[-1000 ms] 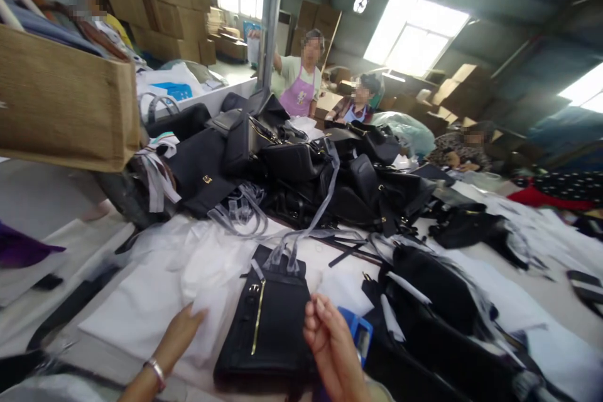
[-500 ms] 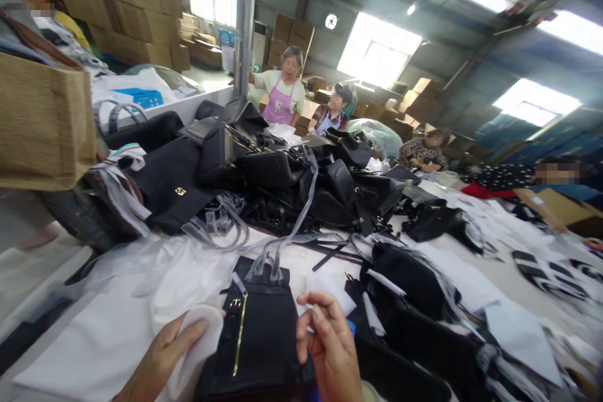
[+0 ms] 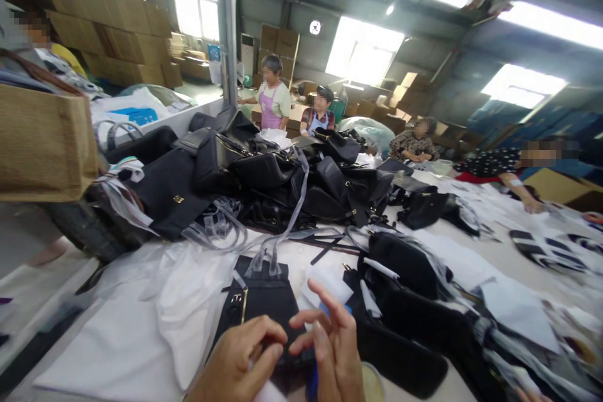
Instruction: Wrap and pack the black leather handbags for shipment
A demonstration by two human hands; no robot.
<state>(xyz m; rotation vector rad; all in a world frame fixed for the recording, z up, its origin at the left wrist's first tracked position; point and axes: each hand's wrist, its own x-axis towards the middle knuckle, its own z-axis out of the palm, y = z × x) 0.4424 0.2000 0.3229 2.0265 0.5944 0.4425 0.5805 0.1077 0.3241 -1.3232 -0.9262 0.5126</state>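
A black backpack (image 3: 271, 292) with a gold zip and buckle lies in front of me, its handle wrapped in clear plastic. Over its lower part my left hand (image 3: 240, 358) is closed, fingers curled. A folded white sheet (image 3: 271, 393) shows below those fingers, mostly hidden by the hand. Close by on the right, my right hand (image 3: 332, 342) is raised with its fingers apart, holding nothing that I can see. Behind it are a white paper piece (image 3: 330, 286) and something blue, partly covered.
More black bags (image 3: 409, 314) lie on the right, and a heap of them (image 3: 282, 182) stands behind. White sheets (image 3: 113, 339) spread on the left, near a woven tan bag (image 3: 42, 144). Several people work beyond; a co-worker's hand (image 3: 530, 386) shows at bottom right.
My left hand has moved right with the white sheet, from beside the backpack to over it, near my right hand. My right hand's fingers have spread. The view has shifted slightly.
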